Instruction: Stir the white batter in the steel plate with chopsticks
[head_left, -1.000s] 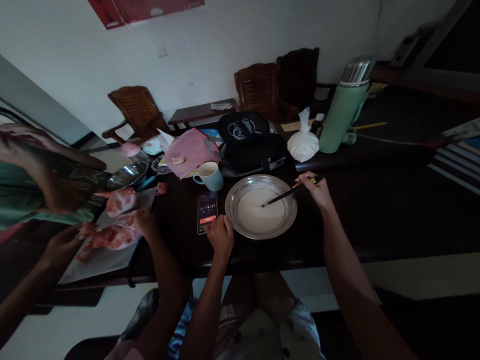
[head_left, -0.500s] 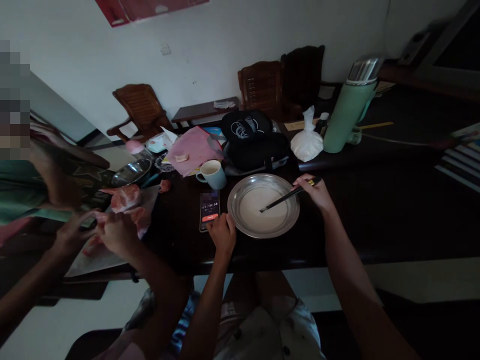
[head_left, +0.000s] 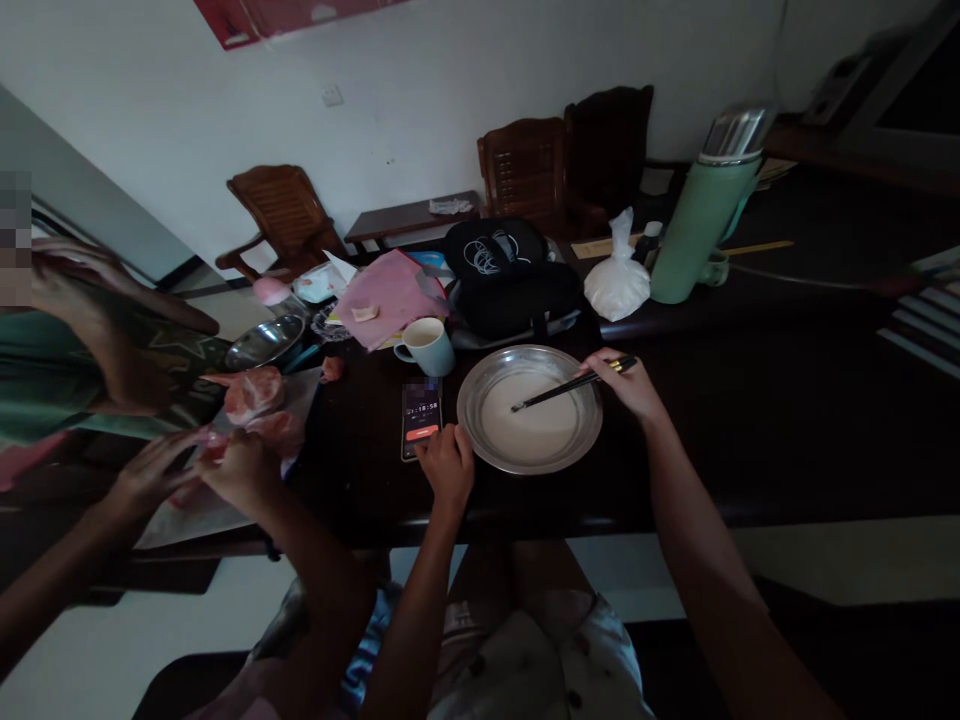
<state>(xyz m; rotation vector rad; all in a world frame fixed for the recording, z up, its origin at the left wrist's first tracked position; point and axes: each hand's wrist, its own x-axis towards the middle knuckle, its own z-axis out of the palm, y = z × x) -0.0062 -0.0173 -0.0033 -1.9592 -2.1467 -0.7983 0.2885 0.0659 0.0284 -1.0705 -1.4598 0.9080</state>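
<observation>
A shallow metal bowl point(head_left: 525, 463) stands on the dark table, holding a pale, creamy liquid point(head_left: 529, 428). My left hand point(head_left: 447, 465) grips its left rim with bent fingers, close to the lower end of a phone point(head_left: 421, 415) that shows a timer. In my right hand point(head_left: 628, 385), above the bowl's right side, is a pair of black chopsticks point(head_left: 559, 390) with gold bands. They slant down to the left, and their tips reach the liquid near the bowl's middle.
To the left, a co-worker's hands point(head_left: 244, 468) handle raw meat point(head_left: 255, 393) on a whitish sheet point(head_left: 202, 520). Behind the bowl stand a mug point(head_left: 431, 350), a black case point(head_left: 517, 305), a tied bag of white powder point(head_left: 619, 285) and a green thermos point(head_left: 694, 235).
The chopstick tips have shifted slightly left in the liquid, and my right hand has moved a little with them. My left hand stays at the rim. The co-worker's hands have moved slightly at the meat.
</observation>
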